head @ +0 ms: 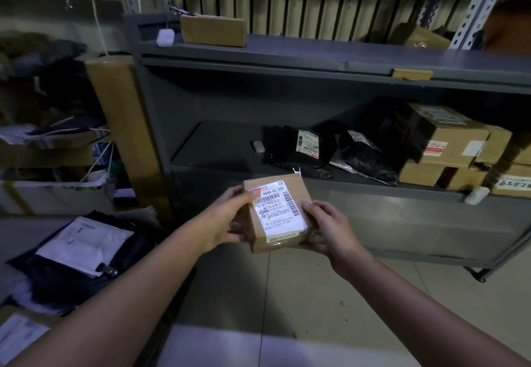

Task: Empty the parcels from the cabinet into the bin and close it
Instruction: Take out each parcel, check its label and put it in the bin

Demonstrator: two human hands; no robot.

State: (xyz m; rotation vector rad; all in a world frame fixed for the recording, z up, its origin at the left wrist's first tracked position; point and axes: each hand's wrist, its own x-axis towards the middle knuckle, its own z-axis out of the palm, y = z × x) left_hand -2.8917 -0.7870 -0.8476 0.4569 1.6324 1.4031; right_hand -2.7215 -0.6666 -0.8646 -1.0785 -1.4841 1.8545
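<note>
both hands clasp a small cardboard parcel (277, 213) between them, left hand (230, 217) on its left edge, right hand (327, 230) on its lower right corner. it is held in the air before the grey cabinet (316, 194), whose shelf holds black mailer bags (330, 151) and cardboard boxes (448, 148).

The parcel (287, 243) in my fingers (313, 208) is brown cardboard, its white label (275, 212) striped with black barcodes. The cabinet (316, 53) is dark grey. Inside: glossy black bags (365, 161) with white labels, brown boxes (457, 132), one with a red-and-white sticker (436, 148). Pale floor tiles (301, 294).
</note>
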